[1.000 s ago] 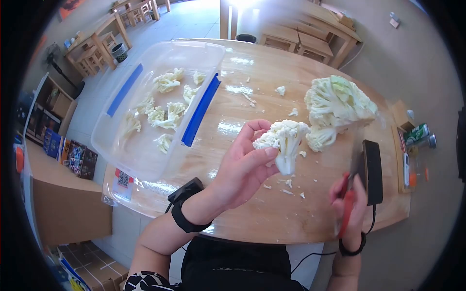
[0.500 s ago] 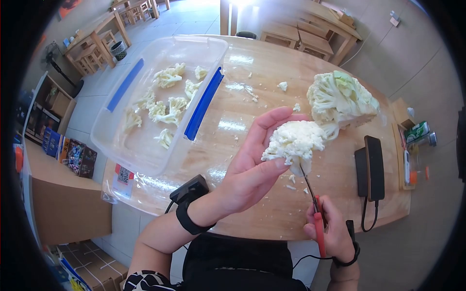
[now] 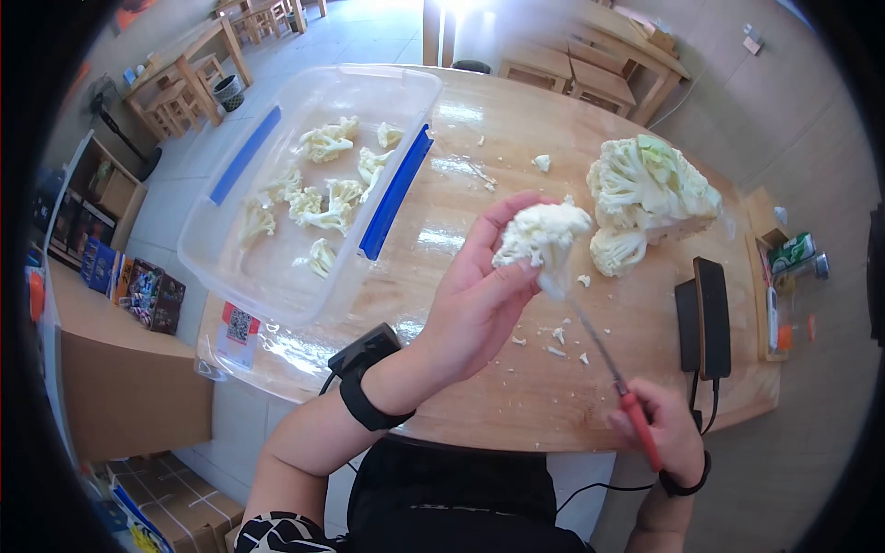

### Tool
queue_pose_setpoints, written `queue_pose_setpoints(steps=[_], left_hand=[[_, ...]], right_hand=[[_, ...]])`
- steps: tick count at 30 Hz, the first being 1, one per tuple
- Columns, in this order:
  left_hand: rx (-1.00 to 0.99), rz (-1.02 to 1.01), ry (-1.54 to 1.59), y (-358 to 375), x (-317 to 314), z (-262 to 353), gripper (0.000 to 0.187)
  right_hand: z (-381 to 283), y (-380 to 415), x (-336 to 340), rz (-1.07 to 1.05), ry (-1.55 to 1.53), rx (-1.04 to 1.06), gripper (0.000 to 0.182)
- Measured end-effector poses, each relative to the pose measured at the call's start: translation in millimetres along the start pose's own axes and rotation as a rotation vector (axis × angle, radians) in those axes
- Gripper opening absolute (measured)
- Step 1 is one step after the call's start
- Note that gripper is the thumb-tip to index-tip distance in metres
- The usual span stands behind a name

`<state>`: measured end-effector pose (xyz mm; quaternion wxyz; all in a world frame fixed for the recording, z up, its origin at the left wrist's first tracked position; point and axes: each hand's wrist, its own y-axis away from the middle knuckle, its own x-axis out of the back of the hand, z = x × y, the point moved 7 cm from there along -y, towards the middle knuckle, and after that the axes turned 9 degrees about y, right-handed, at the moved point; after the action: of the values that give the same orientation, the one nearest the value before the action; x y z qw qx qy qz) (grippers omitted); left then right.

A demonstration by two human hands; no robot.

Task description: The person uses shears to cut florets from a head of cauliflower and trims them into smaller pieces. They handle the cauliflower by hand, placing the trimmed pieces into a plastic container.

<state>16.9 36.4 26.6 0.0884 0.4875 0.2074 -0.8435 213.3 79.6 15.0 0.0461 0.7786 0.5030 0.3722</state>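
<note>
My left hand [image 3: 484, 300] pinches a cauliflower floret [image 3: 544, 233] between thumb and fingers, its pale stem pointing down. Red-handled scissors [image 3: 638, 426] are in my right hand [image 3: 671, 431], at the lower right. Their thin blades slant up to the left, the tip close below the floret's stem. Just right of the floret, the large cut cauliflower head [image 3: 659, 194] rests on the table, a smaller floret [image 3: 618, 251] at its lower left side.
A clear plastic box [image 3: 267, 300] with blue latches holds several cauliflower florets [image 3: 327, 205] at the left. Cauliflower crumbs [image 3: 556, 351] dot the wooden table [image 3: 442, 369]. A black device [image 3: 710, 318] with a cable stands at the right, near a wooden tray [image 3: 763, 304].
The floret in my left hand has moved slightly left and up, turning so its stem shows more. My right hand has drawn the scissors down and right, away from the stem.
</note>
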Motion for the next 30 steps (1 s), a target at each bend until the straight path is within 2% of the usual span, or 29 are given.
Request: queue_pose_setpoints(steps=[2, 3, 5, 6, 9, 11, 13, 14, 16, 19, 21, 23, 25, 27, 29, 30], left_hand=[[0.019, 0.085, -0.033, 1, 1, -1, 0.054], [0.033, 0.084, -0.025, 3, 1, -6, 0.054], [0.067, -0.090, -0.402, 5, -7, -16, 0.057], [0.103, -0.155, -0.429, 7, -11, -22, 0.058], [0.155, -0.244, -0.453, 11, -18, -30, 0.059], [0.161, -0.221, -0.487, 10, -19, -26, 0.061], [0.179, -0.159, -0.482, 9, -17, -21, 0.058], [0.183, -0.164, -0.478, 8, -14, -18, 0.058], [0.178, 0.032, -0.482, 4, 6, -8, 0.055], [0.283, 0.101, -0.286, 6, 14, -12, 0.054], [0.360, 0.153, -0.347, 9, 9, -19, 0.053], [0.378, 0.035, -0.583, 9, -4, -20, 0.047], [0.384, 0.067, -0.574, 8, 0, -19, 0.043], [0.344, 0.147, -0.658, 7, 12, -14, 0.036], [0.295, 0.190, -0.582, 7, 18, -10, 0.035], [0.251, 0.231, -0.499, 7, 21, -5, 0.034]], right_hand=[[0, 5, 23, 0.259, -0.209, -0.036, 0.021], [-9, 2, 28, 0.357, -0.216, 0.071, 0.021], [-29, -16, 30, 0.497, -0.294, 0.268, 0.025], [-37, -24, 28, 0.528, -0.364, 0.359, 0.028], [-40, -37, 27, 0.573, -0.394, 0.460, 0.034], [-35, -39, 25, 0.524, -0.359, 0.464, 0.034], [-17, -42, 28, 0.610, -0.553, 0.368, 0.033], [-17, -41, 31, 0.616, -0.551, 0.364, 0.033], [-19, -36, 40, 0.626, -0.746, 0.401, 0.032], [-18, -38, 38, 0.597, -0.663, 0.327, 0.033], [-23, -43, 33, 0.574, -0.581, 0.343, 0.031], [-31, -47, 26, 0.549, -0.504, 0.359, 0.029], [-37, -50, 22, 0.503, -0.577, 0.376, 0.025], [-36, -47, 24, 0.445, -0.515, 0.403, 0.019], [-30, -36, 33, 0.576, -0.519, 0.386, 0.017], [-26, -28, 34, 0.551, -0.524, 0.388, 0.021]])
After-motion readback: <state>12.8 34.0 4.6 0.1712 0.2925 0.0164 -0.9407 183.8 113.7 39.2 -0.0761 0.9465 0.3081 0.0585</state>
